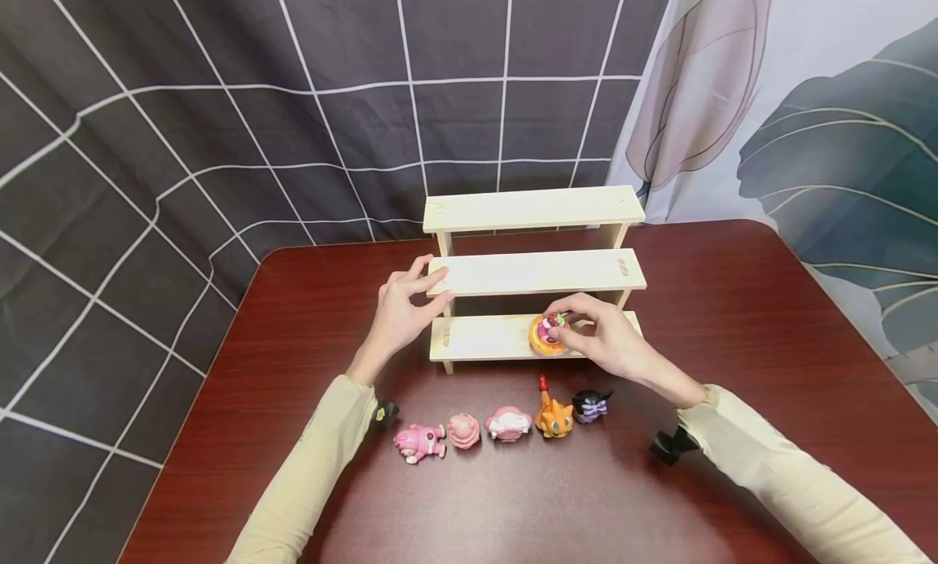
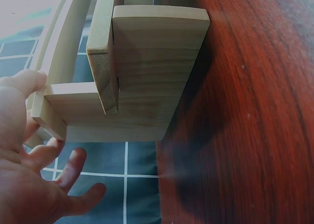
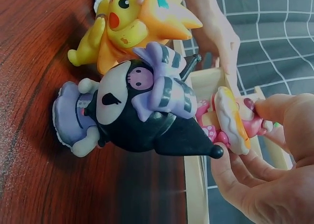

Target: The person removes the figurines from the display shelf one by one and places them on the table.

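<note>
A three-tier wooden display rack (image 1: 513, 273) stands on the table. My left hand (image 1: 399, 310) grips the left end of its middle tier, and in the left wrist view the thumb and a finger pinch the board's corner (image 2: 49, 118) while other fingers stick out loosely. At the right part of the lowest tier, my right hand (image 1: 611, 340) pinches a pink figurine (image 3: 230, 120) with a yellow-orange ring around it and a strawberry-like top. Whether the figurine bears fully on the board is hard to tell.
In front of the rack is a row of figurines: a pink one lying down (image 1: 420, 443), a pink swirled one (image 1: 464, 430), a pink-and-white one (image 1: 509, 424), an orange-yellow one (image 1: 554, 419) and a black-and-purple one (image 1: 589, 405). Dark checked curtain (image 1: 352, 124) hangs behind.
</note>
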A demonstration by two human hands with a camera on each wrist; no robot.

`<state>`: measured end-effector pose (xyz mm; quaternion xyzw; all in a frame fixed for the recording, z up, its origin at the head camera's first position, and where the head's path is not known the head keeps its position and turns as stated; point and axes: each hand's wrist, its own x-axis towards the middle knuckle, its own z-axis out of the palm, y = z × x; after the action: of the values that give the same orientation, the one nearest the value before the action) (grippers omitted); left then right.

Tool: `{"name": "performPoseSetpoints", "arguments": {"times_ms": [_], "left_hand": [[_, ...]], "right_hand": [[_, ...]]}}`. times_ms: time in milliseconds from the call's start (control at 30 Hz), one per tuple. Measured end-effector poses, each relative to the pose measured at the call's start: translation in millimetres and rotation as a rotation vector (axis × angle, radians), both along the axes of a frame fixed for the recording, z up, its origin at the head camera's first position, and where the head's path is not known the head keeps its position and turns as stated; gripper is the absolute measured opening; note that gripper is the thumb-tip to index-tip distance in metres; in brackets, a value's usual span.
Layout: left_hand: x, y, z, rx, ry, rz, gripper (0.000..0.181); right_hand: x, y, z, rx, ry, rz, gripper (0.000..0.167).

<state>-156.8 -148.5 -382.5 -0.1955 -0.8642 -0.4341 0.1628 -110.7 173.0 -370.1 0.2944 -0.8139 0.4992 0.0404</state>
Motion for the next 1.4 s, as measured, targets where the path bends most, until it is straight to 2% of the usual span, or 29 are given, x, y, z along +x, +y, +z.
{"name": "performPoseSetpoints", "arguments": {"times_ms": [900, 1400], "left_hand": [[0.2, -0.2, 0.0, -0.002, -0.001, 0.004, 0.039], [0.9, -0.6, 0.1, -0.004, -0.018, 0.01, 0.04]], "right_hand": [[15.3, 28, 5.7, 0.068, 0.015, -0.067, 0.027], [24.8, 43, 3.5, 0.043, 0.005, -0.079, 0.029]]}}
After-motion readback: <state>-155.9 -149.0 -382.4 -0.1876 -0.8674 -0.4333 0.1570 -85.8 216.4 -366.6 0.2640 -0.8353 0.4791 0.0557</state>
